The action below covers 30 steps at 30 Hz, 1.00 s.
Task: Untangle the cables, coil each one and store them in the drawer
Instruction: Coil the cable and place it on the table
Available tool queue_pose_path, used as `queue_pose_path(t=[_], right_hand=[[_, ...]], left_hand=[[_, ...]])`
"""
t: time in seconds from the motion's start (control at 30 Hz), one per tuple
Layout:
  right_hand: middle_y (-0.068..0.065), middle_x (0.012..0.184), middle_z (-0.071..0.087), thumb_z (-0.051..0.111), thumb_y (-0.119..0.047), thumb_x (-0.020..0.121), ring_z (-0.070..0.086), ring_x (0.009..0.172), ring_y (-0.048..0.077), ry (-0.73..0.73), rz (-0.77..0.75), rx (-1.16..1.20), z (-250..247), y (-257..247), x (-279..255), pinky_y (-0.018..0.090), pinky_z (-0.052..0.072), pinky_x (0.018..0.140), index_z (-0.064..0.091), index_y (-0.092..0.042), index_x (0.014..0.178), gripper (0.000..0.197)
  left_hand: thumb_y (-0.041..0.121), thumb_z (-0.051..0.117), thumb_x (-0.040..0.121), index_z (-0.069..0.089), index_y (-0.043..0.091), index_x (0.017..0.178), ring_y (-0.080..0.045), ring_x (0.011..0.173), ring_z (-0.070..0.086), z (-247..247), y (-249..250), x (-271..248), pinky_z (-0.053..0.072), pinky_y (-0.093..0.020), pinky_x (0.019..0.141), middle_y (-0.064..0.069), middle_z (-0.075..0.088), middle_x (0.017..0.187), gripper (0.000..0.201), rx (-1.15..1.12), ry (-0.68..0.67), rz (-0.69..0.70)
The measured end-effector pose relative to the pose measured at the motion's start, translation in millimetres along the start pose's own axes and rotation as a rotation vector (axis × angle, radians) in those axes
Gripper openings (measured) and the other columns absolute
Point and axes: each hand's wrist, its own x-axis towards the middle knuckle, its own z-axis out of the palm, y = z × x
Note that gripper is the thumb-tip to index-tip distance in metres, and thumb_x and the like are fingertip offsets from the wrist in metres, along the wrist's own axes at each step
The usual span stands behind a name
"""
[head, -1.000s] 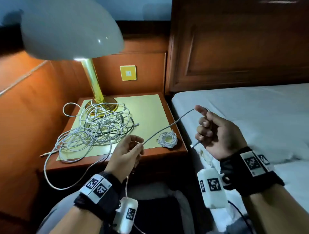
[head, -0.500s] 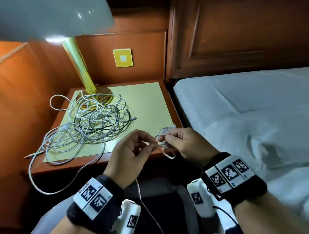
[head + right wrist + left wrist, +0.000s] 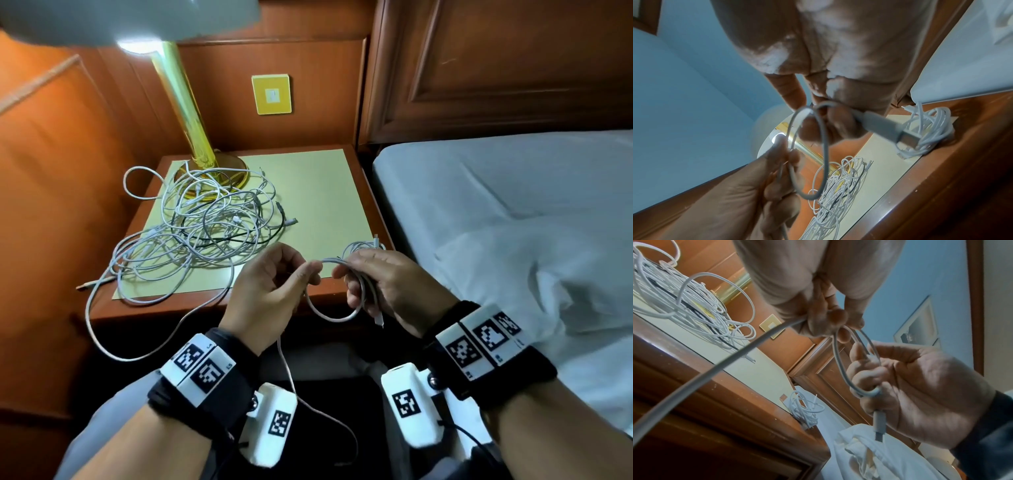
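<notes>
Both hands work one grey cable (image 3: 334, 317): the right hand (image 3: 387, 284) clasps its loops and plug, the left hand (image 3: 270, 287) pinches the free run trailing toward 6 o'clock, the tangled pile (image 3: 202, 226) lying on the tabletop (image 3: 325, 192) at 11 o'clock.

The left hand (image 3: 818, 308) pinches a grey cable (image 3: 840, 363) at its fingertips, and the right hand (image 3: 920, 394) just below grips the same cable's loop, plug end hanging under its fist. Left of both hands, a tangled white cable pile (image 3: 684, 305) lies on the surface (image 3: 756, 369); a small coiled cable (image 3: 805, 410) sits beneath them at its edge.
</notes>
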Motion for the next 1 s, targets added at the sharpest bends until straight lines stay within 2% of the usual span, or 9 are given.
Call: queue_pose_path(t=[0.1, 0.17, 0.27, 0.33, 0.4, 0.5, 0.73, 0.83, 1.0], right_hand=[[0.013, 0.075, 0.066, 0.045, -0.011, 0.103, 0.061, 0.073, 0.021, 0.058, 0.000, -0.064, -4, 2, 3, 0.028, 0.044, 0.063, 0.070, -0.004, 0.093, 0.028], [0.009, 0.076, 0.066, 0.047, -0.007, 0.102, 0.060, 0.071, 0.016, 0.062, 0.005, -0.098, -8, 3, 3, 0.028, 0.045, 0.067, 0.071, -0.007, 0.093, 0.025], [0.006, 0.077, 0.060, 0.052, -0.009, 0.101, 0.057, 0.067, 0.015, 0.111, -0.038, -0.157, -12, 8, 4, 0.028, 0.047, 0.060, 0.074, -0.015, 0.096, 0.023], [0.008, 0.075, 0.056, 0.054, -0.013, 0.101, 0.048, 0.063, 0.020, 0.142, -0.066, -0.176, -13, 10, 7, 0.026, 0.040, 0.054, 0.077, -0.018, 0.097, 0.023], [0.003, 0.071, 0.056, 0.053, -0.013, 0.101, 0.047, 0.057, 0.013, 0.133, -0.055, -0.165, -12, 10, 9, 0.019, 0.037, 0.050, 0.077, -0.018, 0.096, 0.026], [0.002, 0.072, 0.056, 0.047, -0.013, 0.103, 0.041, 0.052, 0.006, 0.071, -0.008, -0.134, -5, 9, 10, 0.015, 0.033, 0.045, 0.078, -0.016, 0.093, 0.033], [-0.004, 0.058, 0.058, 0.050, -0.010, 0.101, 0.048, 0.051, 0.008, 0.121, -0.051, -0.245, -6, 7, 10, 0.019, 0.040, 0.054, 0.077, -0.016, 0.091, 0.029], [0.007, 0.070, 0.056, 0.050, -0.008, 0.101, 0.048, 0.059, 0.018, 0.159, -0.076, -0.189, -11, 7, 10, 0.028, 0.044, 0.059, 0.075, -0.017, 0.093, 0.028], [-0.001, 0.084, 0.074, 0.057, -0.004, 0.098, 0.068, 0.076, 0.007, 0.052, -0.066, -0.191, -17, 8, 8, 0.020, 0.053, 0.072, 0.074, -0.014, 0.107, 0.022]], left_hand=[[0.027, 0.071, 0.090, 0.056, 0.015, 0.077, -0.015, 0.051, 0.043, -6, -2, 3, 0.035, -0.024, 0.049, -0.005, 0.071, 0.073, 0.023, -0.041, 0.066, -0.044], [0.029, 0.071, 0.088, 0.056, 0.016, 0.078, -0.014, 0.050, 0.041, -9, -1, 6, 0.032, -0.022, 0.047, -0.005, 0.068, 0.074, 0.022, -0.140, 0.087, -0.084], [0.031, 0.071, 0.083, 0.053, 0.014, 0.081, -0.015, 0.048, 0.036, -12, 1, 6, 0.025, -0.019, 0.042, -0.011, 0.070, 0.080, 0.025, -0.228, 0.032, -0.124], [0.033, 0.074, 0.083, 0.053, 0.017, 0.078, -0.016, 0.045, 0.033, -11, -1, 6, 0.023, -0.019, 0.041, -0.027, 0.068, 0.089, 0.026, -0.201, -0.025, -0.141], [0.038, 0.079, 0.082, 0.056, 0.023, 0.073, -0.016, 0.044, 0.034, -10, -4, 6, 0.025, -0.017, 0.041, -0.038, 0.061, 0.091, 0.029, -0.133, -0.050, -0.151], [0.043, 0.078, 0.081, 0.056, 0.024, 0.073, -0.017, 0.045, 0.034, -8, -6, 6, 0.027, -0.018, 0.041, -0.021, 0.064, 0.076, 0.030, -0.104, -0.055, -0.125], [0.026, 0.071, 0.092, 0.062, 0.022, 0.087, -0.002, 0.046, 0.048, -12, -11, 10, 0.034, -0.025, 0.050, 0.000, 0.072, 0.079, 0.011, 0.157, -0.040, -0.015], [0.024, 0.070, 0.093, 0.071, 0.026, 0.091, -0.007, 0.044, 0.043, -10, -15, 10, 0.032, -0.022, 0.050, 0.006, 0.071, 0.075, 0.003, 0.249, -0.061, -0.034], [0.029, 0.064, 0.096, 0.070, 0.026, 0.076, -0.011, 0.048, 0.044, -12, -17, 13, 0.036, -0.028, 0.052, 0.016, 0.060, 0.056, 0.022, 0.391, 0.005, -0.002]])
